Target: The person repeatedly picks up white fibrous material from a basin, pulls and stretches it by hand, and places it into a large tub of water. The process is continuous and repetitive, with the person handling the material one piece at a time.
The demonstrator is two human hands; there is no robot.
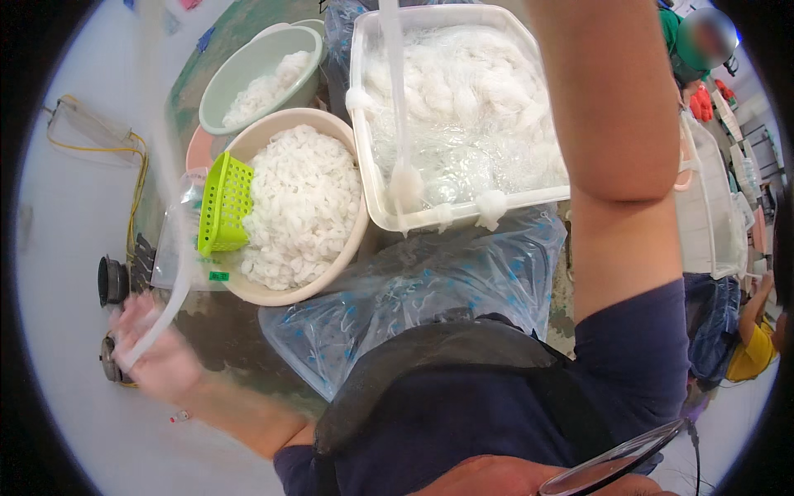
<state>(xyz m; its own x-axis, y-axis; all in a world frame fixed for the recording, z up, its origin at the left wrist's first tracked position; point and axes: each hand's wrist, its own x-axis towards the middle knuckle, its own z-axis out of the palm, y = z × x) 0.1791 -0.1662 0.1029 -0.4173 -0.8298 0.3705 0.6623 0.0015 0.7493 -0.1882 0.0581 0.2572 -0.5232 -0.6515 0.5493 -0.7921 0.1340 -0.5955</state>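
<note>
My left hand (158,353), blurred by motion, is out at the left. It holds the lower end of a long white strip (177,297), which runs up past the top of the view. My right arm (620,155) reaches up at the right, and its hand is beyond the top edge. Before me stands a white rectangular tub (375,192) with white fibrous strands (459,93) in clear liquid. Another white strand (397,87) hangs from above into its near left corner. White knots (492,208) are on the tub's rim. White pieces (304,211) fill a round cream basin (350,248) beside it.
A lime green perforated basket (226,204) leans at the cream basin's left side. Behind is a pale green basin (214,102) with more white material. Clear plastic sheeting (428,273) drapes before my dark apron (428,359). Other people (753,353) are at the right.
</note>
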